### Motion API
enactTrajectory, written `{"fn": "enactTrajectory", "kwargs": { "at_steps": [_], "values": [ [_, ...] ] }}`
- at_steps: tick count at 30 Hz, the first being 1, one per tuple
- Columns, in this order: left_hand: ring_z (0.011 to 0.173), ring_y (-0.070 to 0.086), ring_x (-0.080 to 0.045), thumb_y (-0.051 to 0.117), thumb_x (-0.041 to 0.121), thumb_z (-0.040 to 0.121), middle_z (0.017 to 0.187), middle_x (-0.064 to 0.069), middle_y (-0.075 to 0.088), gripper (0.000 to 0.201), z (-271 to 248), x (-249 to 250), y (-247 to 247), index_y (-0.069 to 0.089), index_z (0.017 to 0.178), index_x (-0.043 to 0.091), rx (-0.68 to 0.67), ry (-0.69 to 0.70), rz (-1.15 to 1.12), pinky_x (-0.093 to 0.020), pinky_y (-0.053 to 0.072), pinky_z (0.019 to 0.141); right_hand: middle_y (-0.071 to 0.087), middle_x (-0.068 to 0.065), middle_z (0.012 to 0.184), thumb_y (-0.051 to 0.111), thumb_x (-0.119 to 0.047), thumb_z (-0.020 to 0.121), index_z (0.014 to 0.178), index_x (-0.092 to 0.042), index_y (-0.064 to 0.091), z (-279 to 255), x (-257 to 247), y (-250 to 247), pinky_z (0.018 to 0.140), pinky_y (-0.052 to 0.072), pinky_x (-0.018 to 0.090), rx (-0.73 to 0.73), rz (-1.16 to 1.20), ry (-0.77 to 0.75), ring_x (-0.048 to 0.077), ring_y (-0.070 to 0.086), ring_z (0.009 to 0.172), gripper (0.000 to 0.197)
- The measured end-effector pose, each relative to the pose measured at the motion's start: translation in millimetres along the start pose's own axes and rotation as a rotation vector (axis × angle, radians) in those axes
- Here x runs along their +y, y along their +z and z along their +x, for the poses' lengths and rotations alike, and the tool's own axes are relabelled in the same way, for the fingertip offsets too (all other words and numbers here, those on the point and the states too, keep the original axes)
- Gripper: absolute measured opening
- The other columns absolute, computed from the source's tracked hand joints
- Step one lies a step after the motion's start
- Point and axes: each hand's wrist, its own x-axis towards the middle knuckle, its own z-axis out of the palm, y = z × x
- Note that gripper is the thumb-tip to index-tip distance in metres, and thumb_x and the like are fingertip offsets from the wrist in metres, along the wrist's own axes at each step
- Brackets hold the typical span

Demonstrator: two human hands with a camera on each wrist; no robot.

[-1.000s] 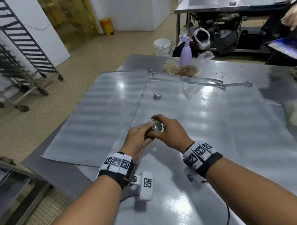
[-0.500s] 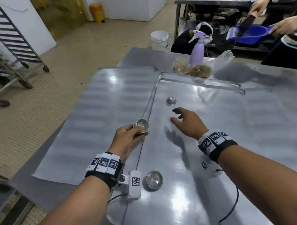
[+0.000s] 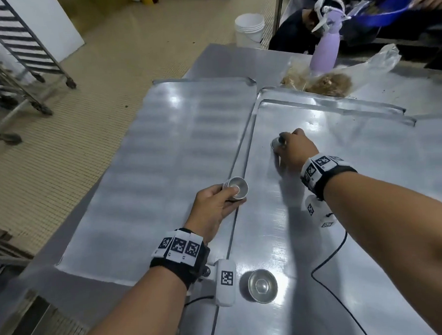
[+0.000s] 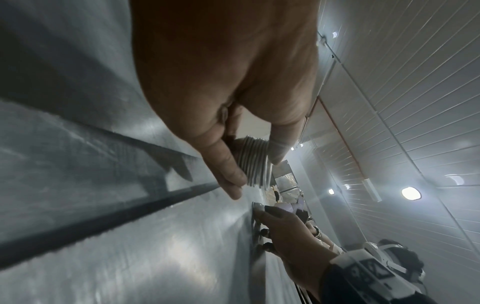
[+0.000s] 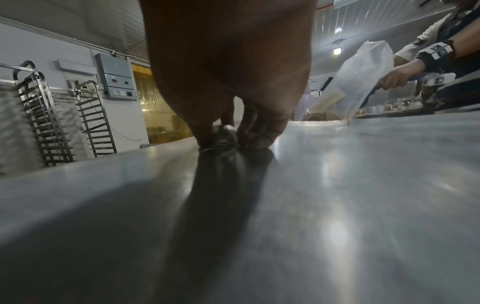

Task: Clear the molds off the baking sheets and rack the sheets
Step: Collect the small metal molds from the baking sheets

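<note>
My left hand (image 3: 216, 205) grips a nested stack of small round metal molds (image 3: 236, 188), held over the seam between two baking sheets; in the left wrist view the stack's ribbed rims (image 4: 253, 162) sit between thumb and fingers. My right hand (image 3: 294, 150) reaches forward on the right baking sheet (image 3: 342, 187) and pinches an upside-down mold (image 3: 276, 142) that still rests on the sheet; the right wrist view shows the mold (image 5: 223, 134) between the fingertips. One more mold (image 3: 262, 285) sits open side up near the front of that sheet. The left baking sheet (image 3: 164, 169) carries no molds.
A plastic bag of crumbs (image 3: 330, 82) and a purple spray bottle (image 3: 326, 51) stand behind the sheets. Wheeled sheet racks (image 3: 20, 62) stand on the floor at far left. A white bucket (image 3: 249, 30) sits past the table. Another person holds a blue bowl (image 3: 385, 10) at top right.
My right hand has left the stack and reached forward to the far mold, closing its fingers on it. The left hand keeps the stack, roughly where it was.
</note>
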Motion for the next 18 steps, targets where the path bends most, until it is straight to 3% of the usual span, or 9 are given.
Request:
{"fn": "enactTrajectory", "kwargs": {
  "at_steps": [3,6,9,14,16,18],
  "values": [
    [0.103,0.073,-0.035,0.068,0.003,0.092,0.107,-0.025,0.073,0.017,-0.7,-2.5,0.0,0.068,0.105,-0.007,0.005,-0.005,0.002,-0.032,0.059,0.088,0.049,0.015,0.125,0.054,-0.026,0.095,0.122,-0.01,0.054,-12.0,2.5,7.8,0.087,0.047,0.039,0.055,0.078,-0.012,0.037,0.058,0.104,0.031],
    [0.102,0.073,-0.035,0.068,0.004,0.092,0.103,-0.022,0.074,0.015,-4.1,-1.4,4.6,0.068,0.104,-0.006,-0.001,-0.002,-0.004,-0.031,0.059,0.087,0.056,0.01,0.123,0.059,-0.024,0.091,0.124,-0.015,0.05,-34.7,1.6,7.7,0.084,0.046,0.035,0.14,0.201,-0.07,0.031,0.059,0.104,0.035],
    [0.101,0.073,-0.034,0.069,0.004,0.091,0.101,-0.021,0.074,0.014,-11.6,1.2,11.6,0.068,0.102,-0.004,-0.001,0.002,0.004,-0.027,0.059,0.08,0.054,0.005,0.131,0.06,-0.025,0.088,0.133,-0.021,0.05,-61.1,2.1,5.7,0.091,0.046,0.034,0.149,0.27,-0.104,0.026,0.058,0.11,0.046],
    [0.1,0.074,-0.034,0.069,0.005,0.091,0.102,-0.022,0.074,0.012,-24.2,-1.7,13.3,0.068,0.1,-0.003,0.006,-0.003,0.017,-0.023,0.058,0.073,0.055,0.004,0.124,0.065,-0.024,0.086,0.11,-0.018,0.071,-96.4,13.9,3.8,0.086,0.043,0.027,0.049,0.148,-0.126,0.025,0.06,0.107,0.025],
    [0.1,0.074,-0.034,0.07,0.006,0.091,0.102,-0.021,0.075,0.013,-28.5,-4.9,11.4,0.068,0.1,-0.002,0.006,-0.012,0.015,-0.024,0.058,0.074,0.058,0.003,0.122,0.067,-0.028,0.086,0.1,-0.022,0.074,-109.7,18.3,1.1,0.088,0.043,0.027,0.018,0.124,-0.155,0.022,0.058,0.111,0.017],
    [0.099,0.074,-0.034,0.07,0.006,0.091,0.1,-0.019,0.075,0.012,-32.7,-7.2,8.9,0.068,0.099,-0.002,0.007,-0.016,0.015,-0.025,0.058,0.075,0.063,0.001,0.109,0.07,-0.03,0.082,0.091,-0.026,0.071,-119.9,21.3,-1.5,0.082,0.043,0.027,0.01,0.134,-0.159,0.021,0.058,0.111,0.011]
  ]
}}
